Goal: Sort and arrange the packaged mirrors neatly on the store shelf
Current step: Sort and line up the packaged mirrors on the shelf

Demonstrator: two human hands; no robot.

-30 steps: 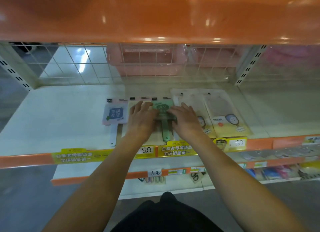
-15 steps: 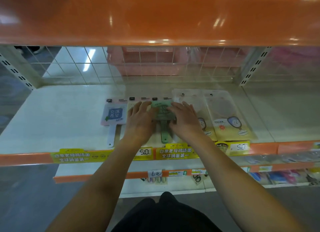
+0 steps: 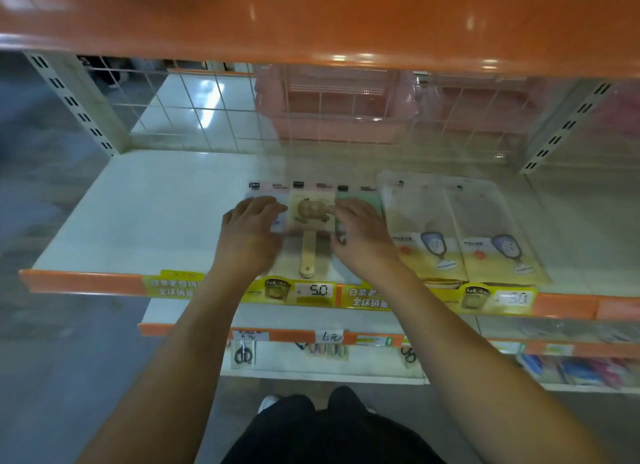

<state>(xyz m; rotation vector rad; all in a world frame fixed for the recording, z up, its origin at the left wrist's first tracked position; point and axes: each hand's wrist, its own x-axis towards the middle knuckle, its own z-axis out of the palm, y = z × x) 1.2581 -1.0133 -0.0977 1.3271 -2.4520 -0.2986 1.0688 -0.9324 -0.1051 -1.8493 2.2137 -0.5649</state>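
Fingers [image 3: 266, 205] flat (both hands) — flanking yellow mirror [image 3: 311, 214]

Hands shift from the green mirror to a yellow one on the shelf.

A second ago both hands pressed together on a green handled mirror pack [image 3: 360, 200], hiding a yellow one. Now the left hand [image 3: 251, 236] has moved left onto the pale blue pack [image 3: 258, 200] and the right hand [image 3: 363, 240] covers the green pack, leaving the yellow mirror pack [image 3: 310, 221] with its handle exposed between them. The view has also moved closer and slightly leftward.
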